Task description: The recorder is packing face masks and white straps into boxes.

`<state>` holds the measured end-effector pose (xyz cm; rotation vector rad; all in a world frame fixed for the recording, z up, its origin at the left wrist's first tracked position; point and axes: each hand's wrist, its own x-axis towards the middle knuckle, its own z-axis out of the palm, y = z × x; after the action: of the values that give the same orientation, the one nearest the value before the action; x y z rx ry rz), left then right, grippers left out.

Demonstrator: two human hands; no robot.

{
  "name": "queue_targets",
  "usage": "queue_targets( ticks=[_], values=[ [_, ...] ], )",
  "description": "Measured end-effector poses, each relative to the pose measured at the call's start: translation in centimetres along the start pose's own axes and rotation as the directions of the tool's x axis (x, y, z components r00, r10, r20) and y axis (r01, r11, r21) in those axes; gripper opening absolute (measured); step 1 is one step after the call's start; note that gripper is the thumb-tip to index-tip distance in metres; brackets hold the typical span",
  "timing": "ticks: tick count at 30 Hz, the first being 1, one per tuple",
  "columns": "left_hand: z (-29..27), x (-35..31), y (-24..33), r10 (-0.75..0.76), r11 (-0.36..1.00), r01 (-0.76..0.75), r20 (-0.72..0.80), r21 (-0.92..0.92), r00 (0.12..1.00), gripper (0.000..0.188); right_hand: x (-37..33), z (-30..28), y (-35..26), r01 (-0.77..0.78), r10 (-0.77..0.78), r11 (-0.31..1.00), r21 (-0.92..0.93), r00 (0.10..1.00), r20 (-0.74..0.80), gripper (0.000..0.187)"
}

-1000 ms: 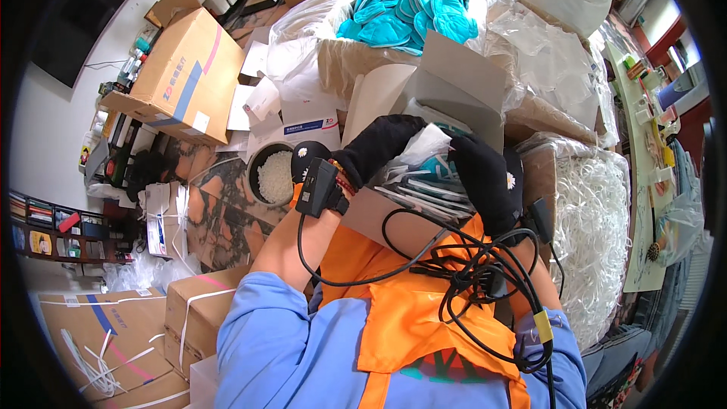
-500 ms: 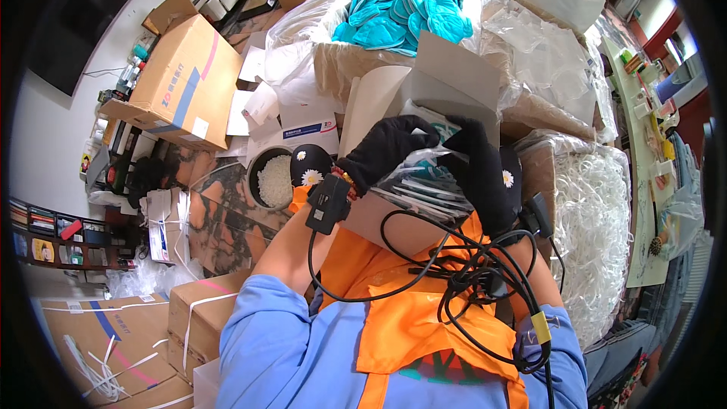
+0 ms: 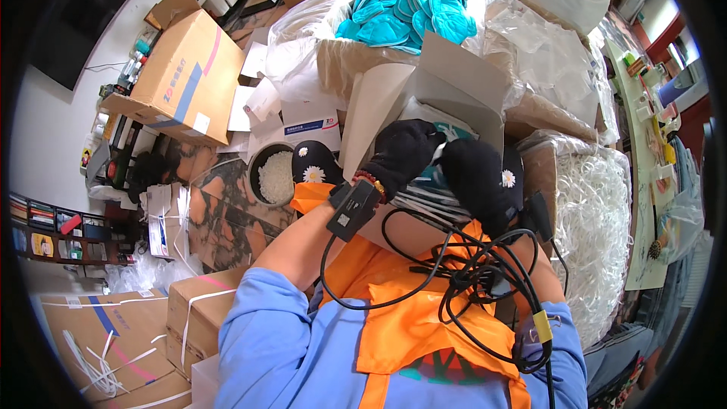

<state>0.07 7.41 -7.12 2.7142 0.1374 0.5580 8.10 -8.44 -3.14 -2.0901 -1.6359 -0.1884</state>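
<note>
Both of my hands, in black gloves, meet over an open white cardboard box (image 3: 394,229) on my lap. My left hand (image 3: 405,157) has its fingers closed at a pale, clear plastic packet (image 3: 438,153). Pressed against the same packet from the other side is my right hand (image 3: 478,178), its fingers closed too. Most of the packet is hidden by the gloves. Flat packets (image 3: 425,206) stand in a tight row in the box, their pale edges upward. Behind the hands, more packets with teal contents (image 3: 454,129) show.
Beyond the lap box stands a plastic-lined carton of teal face masks (image 3: 409,17). A carton of white straps (image 3: 594,227) is at my right. A round pot of white pieces (image 3: 275,176) sits left of my knee. Black cables (image 3: 469,276) hang across my lap.
My hands have drawn closer together and turned inward over the box. The clear packet, spread between them before, is now mostly covered by the gloves.
</note>
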Motion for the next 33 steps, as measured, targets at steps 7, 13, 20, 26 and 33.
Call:
queue_targets(
  ticks=[7, 13, 20, 26, 33],
  values=[
    [4.0, 2.2, -3.2, -0.208, 0.966, 0.176, 0.167, 0.190, 0.964, 0.020, -0.5, -3.1, -4.6, 0.112, -0.100, 0.991, -0.072, 0.983, 0.156, 0.004],
    [0.5, 2.7, -3.3, -0.202, 0.979, 0.183, 0.304, 0.093, 0.931, 0.034, -1.7, -3.7, -3.2, 0.092, -0.101, 0.992, -0.083, 0.987, -0.125, 0.011],
    [-0.5, 2.4, -3.3, -0.034, 0.395, 0.099, 0.093, -0.913, 0.995, 0.042, 1.2, -2.8, 1.3, -0.293, 0.334, 0.895, 0.336, 0.940, -0.070, 0.022],
    [-3.8, 1.9, 1.4, -0.296, 0.785, 0.288, 0.078, -0.549, 0.952, 0.030, 1.6, -1.1, 0.9, -0.219, 0.247, 0.893, 0.393, 0.969, -0.021, 0.025],
    [-1.2, 1.5, 2.1, -0.250, 0.947, 0.231, -0.065, -0.224, 0.966, 0.023, 1.1, -1.7, -1.2, -0.138, 0.130, 0.988, -0.066, 0.984, -0.120, 0.012]
  ],
)
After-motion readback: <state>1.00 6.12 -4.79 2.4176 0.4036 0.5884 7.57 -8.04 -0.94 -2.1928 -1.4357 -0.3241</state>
